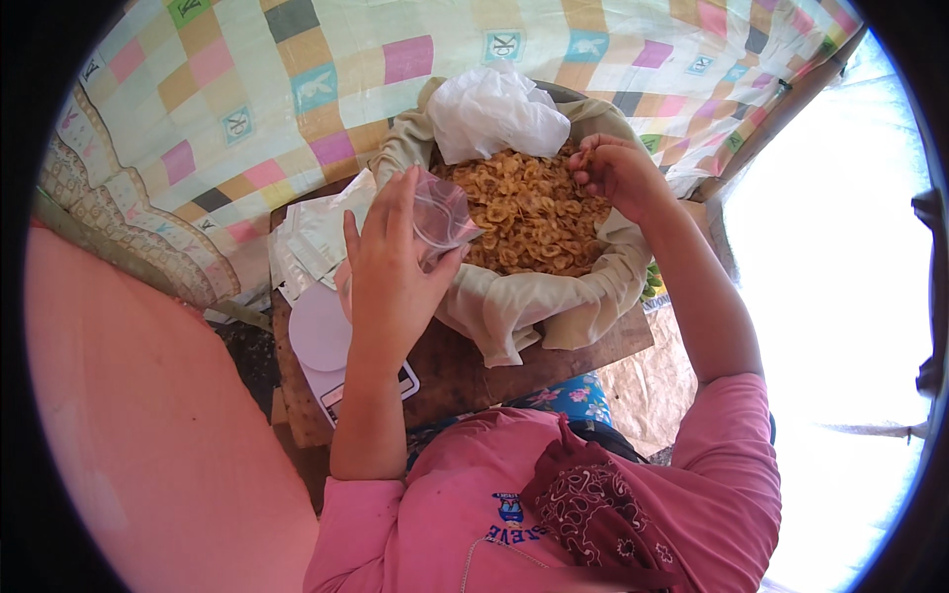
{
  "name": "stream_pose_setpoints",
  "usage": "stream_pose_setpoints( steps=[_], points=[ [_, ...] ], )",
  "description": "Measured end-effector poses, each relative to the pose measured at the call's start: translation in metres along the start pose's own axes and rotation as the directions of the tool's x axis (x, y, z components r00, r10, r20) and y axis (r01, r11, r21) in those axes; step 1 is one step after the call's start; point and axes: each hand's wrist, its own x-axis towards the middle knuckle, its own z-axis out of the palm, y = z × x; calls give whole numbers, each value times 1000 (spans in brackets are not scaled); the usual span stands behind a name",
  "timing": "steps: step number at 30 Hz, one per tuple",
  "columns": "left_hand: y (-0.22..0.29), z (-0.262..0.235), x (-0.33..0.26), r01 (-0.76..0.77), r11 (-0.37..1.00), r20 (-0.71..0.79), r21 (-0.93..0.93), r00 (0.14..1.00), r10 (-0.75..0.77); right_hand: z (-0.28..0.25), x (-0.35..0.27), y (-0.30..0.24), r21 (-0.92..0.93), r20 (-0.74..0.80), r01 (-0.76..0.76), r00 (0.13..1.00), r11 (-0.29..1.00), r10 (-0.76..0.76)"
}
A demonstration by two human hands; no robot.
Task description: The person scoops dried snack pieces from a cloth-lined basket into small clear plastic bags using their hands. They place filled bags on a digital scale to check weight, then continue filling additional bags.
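My left hand (384, 277) grips a clear plastic pouch (441, 211) at the left edge of a wide container. The pouch's mouth tilts toward the right, and I cannot make out any contents. A beige cloth (504, 304) lines the container and hangs over its rim. Inside lies a heap of thin, golden-brown crisp chips (534, 219). Over the heap's far right side, my right hand (625, 176) has its fingertips pinched on what looks like a small brown chip (584, 158).
A crumpled white plastic bag (497, 115) rests on the container's far side. Left of it are several silvery pouches (318, 235) and a white kitchen scale (318, 328) on the wooden table (460, 361). Patterned sheeting (366, 89) hangs behind, and a pink surface (148, 395) is at left.
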Motion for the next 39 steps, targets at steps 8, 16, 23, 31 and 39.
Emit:
stream_pose_setpoints(
  steps=[8, 16, 23, 31, 39],
  points=[
    [-2, 0, 2, 8, 1000, 20, -4, 1000, -8, 11, -2, 1, 77, 163, 40, 985, 996, -52],
    [-3, 2, 3, 8, 1000, 22, -8, 1000, -8, 22, -12, 5, -404, 180, 209, 973, 891, -146],
    [-2, 1, 3, 2, 1000, 23, 3, 1000, -2, 35, -26, 3, -453, 125, 209, 977, 867, -170],
    [-3, -1, 3, 1, 1000, 9, 0, 1000, -1, 30, -24, 6, -302, 96, 21, 995, 953, 9],
    [-2, -1, 4, -10, 1000, 10, 3, 1000, 10, 28, -15, 3, -83, 81, 23, 997, 996, -16]
  ],
)
